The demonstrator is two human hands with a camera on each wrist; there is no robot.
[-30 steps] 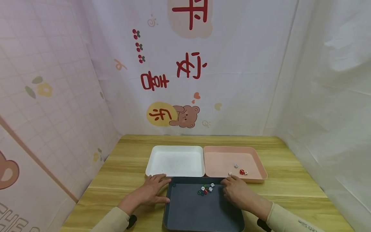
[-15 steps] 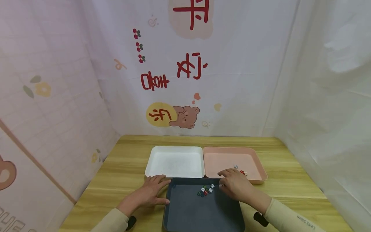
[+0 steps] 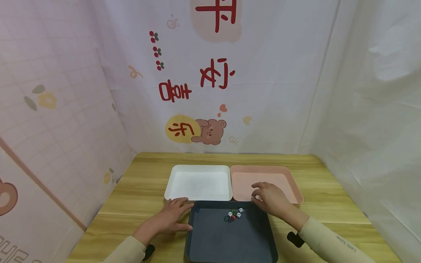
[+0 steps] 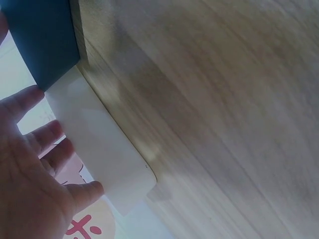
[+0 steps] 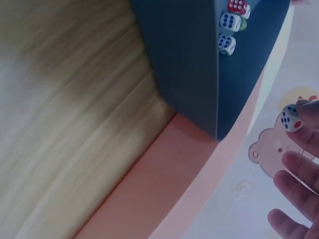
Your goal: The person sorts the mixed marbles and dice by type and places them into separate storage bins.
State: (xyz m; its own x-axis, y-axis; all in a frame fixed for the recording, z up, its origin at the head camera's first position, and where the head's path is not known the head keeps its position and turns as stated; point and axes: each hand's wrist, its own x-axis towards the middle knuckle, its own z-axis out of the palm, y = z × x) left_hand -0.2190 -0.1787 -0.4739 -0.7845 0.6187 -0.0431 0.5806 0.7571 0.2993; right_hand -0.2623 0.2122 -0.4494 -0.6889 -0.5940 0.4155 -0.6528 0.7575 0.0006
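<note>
My right hand (image 3: 271, 199) is raised over the near side of the pink tray (image 3: 243, 179). Thumb and index finger pinch a white die (image 5: 289, 118) with blue pips and a red one, while the other fingers are loosely bent. My left hand (image 3: 171, 217) lies with spread fingers at the left rim of the dark tray (image 3: 230, 241), its fingertips near the white tray (image 4: 107, 144). Several white dice (image 3: 238, 215) and a red die (image 3: 233, 217) sit in a small cluster in the dark tray, with tiny green and blue pieces among them.
The white tray stands left of the pink one, both behind the dark tray on a wooden table (image 3: 148, 182). A small dark blue piece (image 3: 197, 210) lies in the dark tray's far left corner. My right hand hides part of the pink tray's inside.
My right hand has lifted out of the dark tray's right side and moved forward over the pink tray with the white die. It now covers the dice seen there earlier. The left hand stays put.
</note>
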